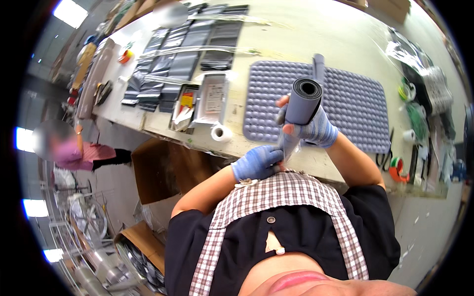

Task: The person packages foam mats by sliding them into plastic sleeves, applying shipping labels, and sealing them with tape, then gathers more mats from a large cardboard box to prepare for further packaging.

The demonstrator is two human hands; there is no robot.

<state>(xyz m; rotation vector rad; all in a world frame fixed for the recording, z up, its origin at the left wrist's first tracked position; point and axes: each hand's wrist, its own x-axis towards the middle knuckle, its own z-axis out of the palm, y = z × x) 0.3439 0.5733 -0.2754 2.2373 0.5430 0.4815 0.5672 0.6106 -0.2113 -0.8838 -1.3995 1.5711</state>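
Both hands grip rolled mat: right hand above left hand (bagged, seemingly).

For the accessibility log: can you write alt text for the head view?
A person in blue gloves holds a rolled grey mat upright in the right hand while the left hand pinches its clear plastic sleeve, above a workbench with a bumpy grey mat.

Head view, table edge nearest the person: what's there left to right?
Open box of papers → white tape roll → left hand → rolled grey mat in right hand → scissors → orange tape roll.
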